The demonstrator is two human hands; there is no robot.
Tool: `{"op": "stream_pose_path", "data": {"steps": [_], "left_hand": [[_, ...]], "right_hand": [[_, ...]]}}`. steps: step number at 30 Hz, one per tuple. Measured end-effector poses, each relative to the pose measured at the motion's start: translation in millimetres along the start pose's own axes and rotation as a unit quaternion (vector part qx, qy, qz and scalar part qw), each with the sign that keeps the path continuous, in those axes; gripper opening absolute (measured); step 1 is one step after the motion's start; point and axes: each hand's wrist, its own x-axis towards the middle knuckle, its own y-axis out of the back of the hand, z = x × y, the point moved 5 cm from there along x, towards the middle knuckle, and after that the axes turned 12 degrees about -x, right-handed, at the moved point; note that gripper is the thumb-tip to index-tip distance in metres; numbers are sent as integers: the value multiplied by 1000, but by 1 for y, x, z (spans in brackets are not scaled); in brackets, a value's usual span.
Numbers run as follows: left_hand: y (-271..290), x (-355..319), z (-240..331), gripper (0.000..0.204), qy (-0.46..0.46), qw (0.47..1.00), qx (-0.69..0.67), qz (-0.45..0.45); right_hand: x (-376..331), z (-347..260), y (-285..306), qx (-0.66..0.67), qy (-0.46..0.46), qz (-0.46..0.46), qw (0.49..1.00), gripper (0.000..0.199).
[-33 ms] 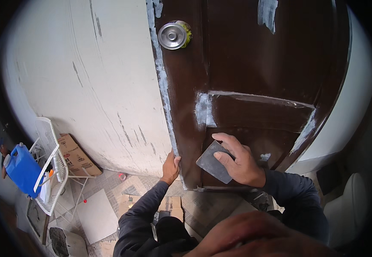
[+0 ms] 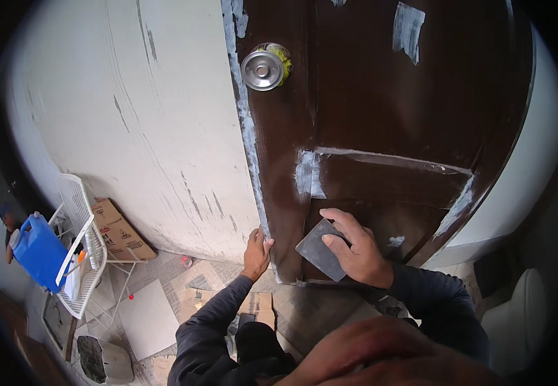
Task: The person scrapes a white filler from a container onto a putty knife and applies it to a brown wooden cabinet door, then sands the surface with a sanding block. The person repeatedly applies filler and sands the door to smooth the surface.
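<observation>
A brown door (image 2: 382, 96) with white filler patches (image 2: 308, 172) along its edge and panel stands in front of me. My left hand (image 2: 257, 256) grips the door's lower left edge, fingers bent around it and thumb on the near side. In my right hand (image 2: 361, 254) is a dark grey rectangle of folded sandpaper (image 2: 323, 249), held between thumb and fingers against or just over the lower panel. Contact with the wood cannot be made out. A round metal door knob (image 2: 263, 69) with yellow-green wrapping behind it sits higher up on the left stile.
To the left, a white metal chair (image 2: 92, 270) carries a blue jerrycan (image 2: 36, 252). A cardboard box (image 2: 121, 231) leans on the scuffed white wall (image 2: 170, 128). A dirty white bucket (image 2: 115, 363) and a loose tile (image 2: 147, 318) are on the floor. A white toilet (image 2: 520, 315) stands at right.
The whole view has shifted slightly, so the door and knob appear lower. Against the door, my right hand with the sandpaper has moved slightly up and left. My left hand keeps its grip.
</observation>
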Motion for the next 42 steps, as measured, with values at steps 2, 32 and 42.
{"op": "stream_pose_path", "data": {"steps": [2,32,42], "left_hand": [[15,-22,44,67,86,996,-4,22],[76,317,570,82,268,720,-234,595],[117,318,527,88,488,581,-343,554]], "right_hand": [[5,1,3,68,-87,-2,994,37],[309,-268,500,-545,122,297,775,59],[316,-179,496,-605,200,331,696,57]]}}
